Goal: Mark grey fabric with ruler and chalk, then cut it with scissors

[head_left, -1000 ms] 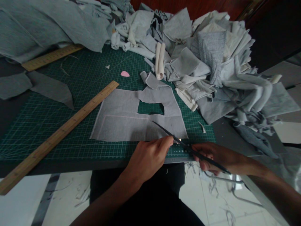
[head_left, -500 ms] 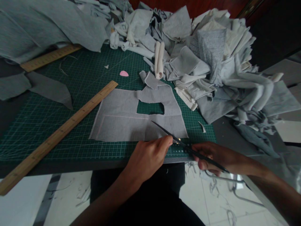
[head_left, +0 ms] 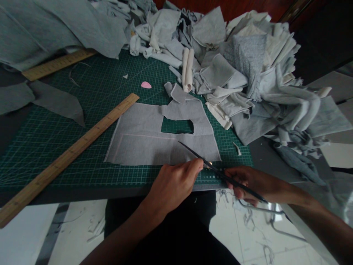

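A grey fabric piece [head_left: 149, 147] with a roughly rectangular cutout and a faint pale line lies on the green cutting mat [head_left: 104, 81]. My left hand [head_left: 175, 182] is closed at its near edge, thumb and forefinger pinched on the cloth right beside the scissor blades. What its other fingers do is hidden. Dark scissors [head_left: 220, 173] slant over the right part of the cloth, their tip resting over it below the cutout. Around their handles my right hand [head_left: 245, 182] is closed, just beyond the mat's front edge.
A wooden ruler [head_left: 68, 156] lies diagonally at left; another ruler [head_left: 57, 64] is partly under grey cloth [head_left: 63, 29]. Pink tailor's chalk [head_left: 146, 85] sits behind the fabric. Heaped grey and cream scraps [head_left: 220, 73] fill the back and right. Thread bits litter the floor [head_left: 245, 235].
The view has shifted very slightly. Both hands, the scissors and the fabric hold the same positions relative to each other.
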The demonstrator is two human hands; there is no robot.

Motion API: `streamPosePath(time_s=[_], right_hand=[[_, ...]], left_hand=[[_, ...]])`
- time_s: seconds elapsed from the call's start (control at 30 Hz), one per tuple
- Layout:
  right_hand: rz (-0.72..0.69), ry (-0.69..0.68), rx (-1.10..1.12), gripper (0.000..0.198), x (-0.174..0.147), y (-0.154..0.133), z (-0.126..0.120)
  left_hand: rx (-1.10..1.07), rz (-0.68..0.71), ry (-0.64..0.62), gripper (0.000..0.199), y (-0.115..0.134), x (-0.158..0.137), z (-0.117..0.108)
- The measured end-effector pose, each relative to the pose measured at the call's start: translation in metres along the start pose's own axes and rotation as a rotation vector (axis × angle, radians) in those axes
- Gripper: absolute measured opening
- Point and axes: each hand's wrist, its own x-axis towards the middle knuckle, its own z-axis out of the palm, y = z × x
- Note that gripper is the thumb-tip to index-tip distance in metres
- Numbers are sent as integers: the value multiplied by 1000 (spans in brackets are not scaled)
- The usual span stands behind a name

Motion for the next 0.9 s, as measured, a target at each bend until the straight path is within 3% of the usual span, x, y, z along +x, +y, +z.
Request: streamPosePath(time_s=[0.33,0.73,0.9], right_hand=[[-28,-15,-48,25,0,-15,0],[-87,-17,-65,55,5,-15,1],[-91,-29,-47,56,6,-15,1]], left_hand=[[-43,25,-4,14,0,-1,0],[-67,15,1,10,0,-3,0],[-71,20,7,10,0,-3,0]])
